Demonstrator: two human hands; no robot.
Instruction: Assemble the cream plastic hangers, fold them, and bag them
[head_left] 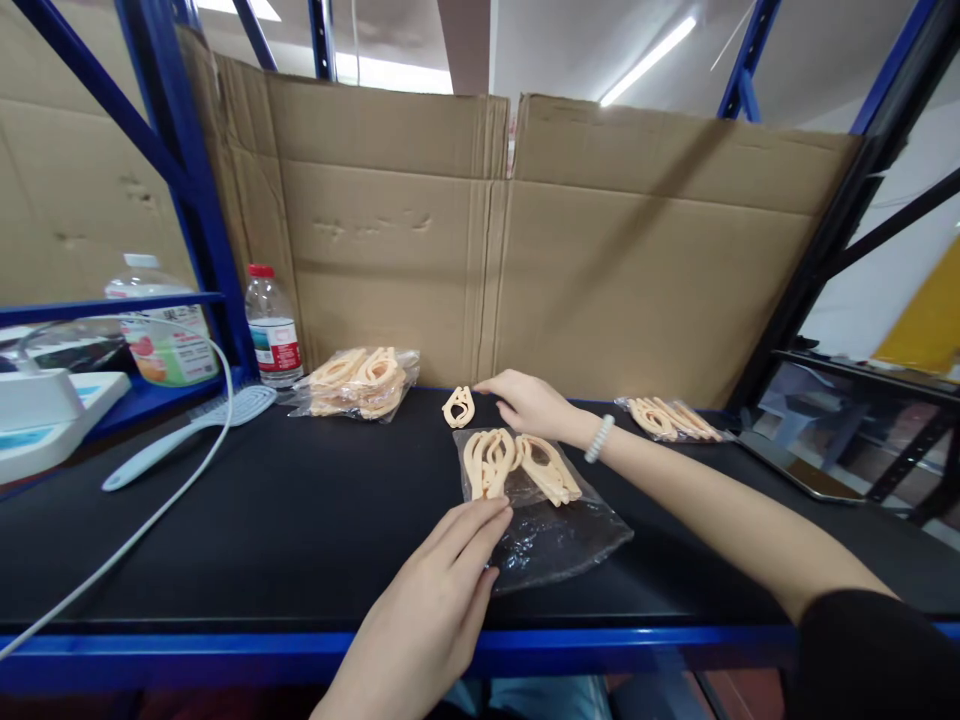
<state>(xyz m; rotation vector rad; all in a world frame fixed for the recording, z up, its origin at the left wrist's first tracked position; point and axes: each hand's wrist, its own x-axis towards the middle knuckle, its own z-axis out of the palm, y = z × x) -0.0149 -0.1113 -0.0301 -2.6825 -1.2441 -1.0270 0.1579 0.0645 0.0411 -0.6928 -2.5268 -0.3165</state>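
Observation:
A clear plastic bag (559,535) lies on the black bench top with several peach plastic hangers (517,465) in its far end. My left hand (442,590) rests flat on the bag's near left edge, fingers stretched out. My right hand (529,402) reaches across the bench, fingers spread, fingertips next to a single loose folded hanger (459,407) that lies beyond the bag. A white bead bracelet (600,438) is on that wrist.
A filled bag of hangers (360,383) lies at the back left and another bag (671,418) at the back right. A water bottle (274,328), a pale blue brush (187,432), a white cable (142,525) and a white device (45,415) are at the left. Cardboard (525,230) walls off the back.

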